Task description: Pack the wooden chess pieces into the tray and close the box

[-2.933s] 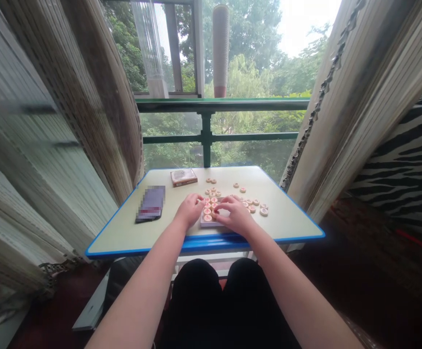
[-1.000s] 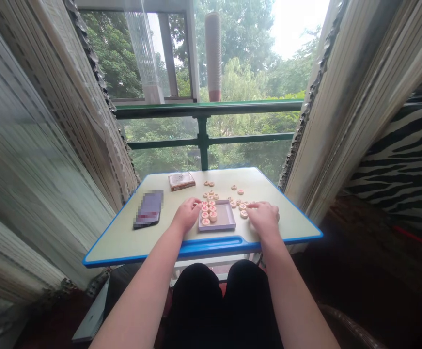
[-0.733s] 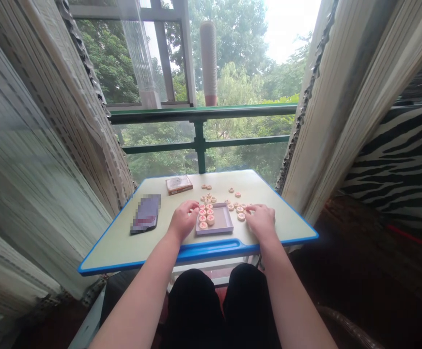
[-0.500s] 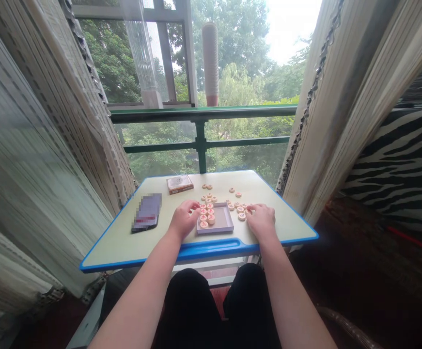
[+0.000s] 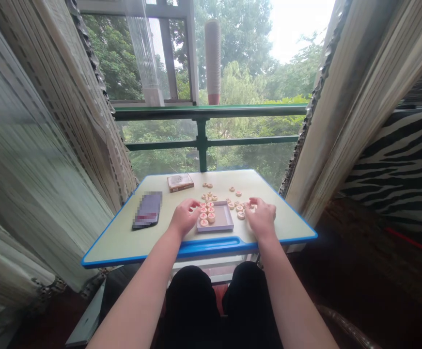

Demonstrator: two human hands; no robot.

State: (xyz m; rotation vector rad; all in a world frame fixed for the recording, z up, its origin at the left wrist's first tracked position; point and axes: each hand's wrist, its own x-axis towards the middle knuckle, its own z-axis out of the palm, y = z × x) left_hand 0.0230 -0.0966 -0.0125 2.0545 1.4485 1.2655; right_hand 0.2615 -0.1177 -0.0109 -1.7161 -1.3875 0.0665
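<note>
A shallow lilac box point(image 5: 224, 228) lies on the table, its left side lined with round wooden Chinese chess pieces point(image 5: 204, 216) bearing red characters. My left hand point(image 5: 184, 216) is at the box's left rim, with thumb and curled forefinger apart by the pieces; whether it presses on them I cannot tell. To the right of the box, my right hand point(image 5: 261, 216) reaches over a loose cluster of chess pieces point(image 5: 241, 215). Its forefinger and thumb are spread, and some pieces show between and beyond them. The palm side of each hand is hidden.
A phone point(image 5: 148, 209) with a blurred screen lies on the left of the blue-edged table point(image 5: 119, 242). Behind it sits a small flat box point(image 5: 180, 182). More loose pieces point(image 5: 209, 197) lie beyond the lilac box. A green railing point(image 5: 214, 113) and curtains point(image 5: 327, 126) surround the table.
My right hand's forefinger has stretched forward and away from the thumb over the loose pieces. My left hand stays beside the box. The view has shifted slightly.
</note>
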